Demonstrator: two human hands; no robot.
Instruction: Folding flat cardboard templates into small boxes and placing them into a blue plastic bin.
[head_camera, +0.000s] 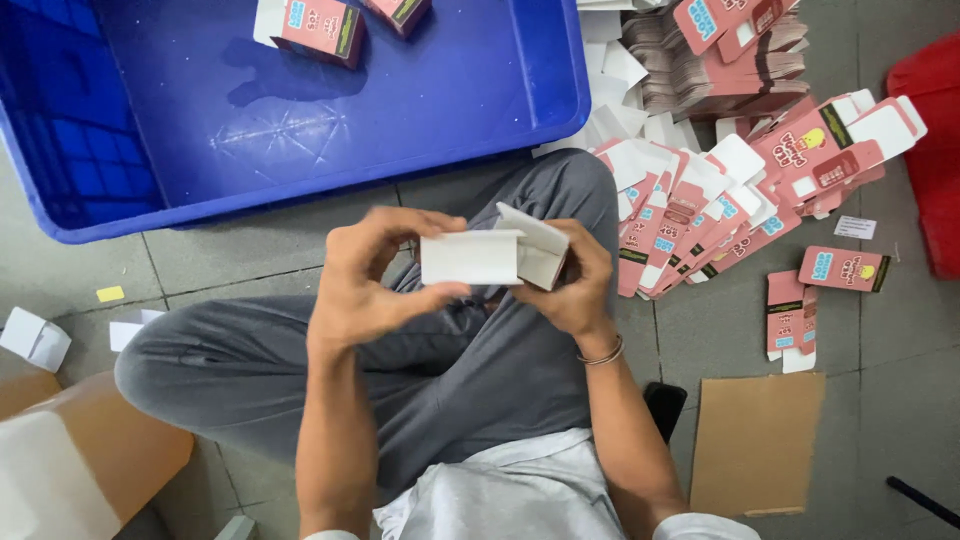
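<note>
Carton blank (492, 257), white inside out and half folded, sits between both hands above the person's crossed legs. Left hand (368, 275) pinches its left end, thumb below, fingers curled over; right hand (575, 280) clamps the raised flap end. It looks light, thin and easily creased, best held by the edges. Flat pink blanks (700, 215) spread beside the blue crate (520, 100).

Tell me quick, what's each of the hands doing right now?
Left hand: closed on the white side of the small carton, thumb underneath.
Right hand: closed on the carton's open end, fingers at the flaps.
</note>
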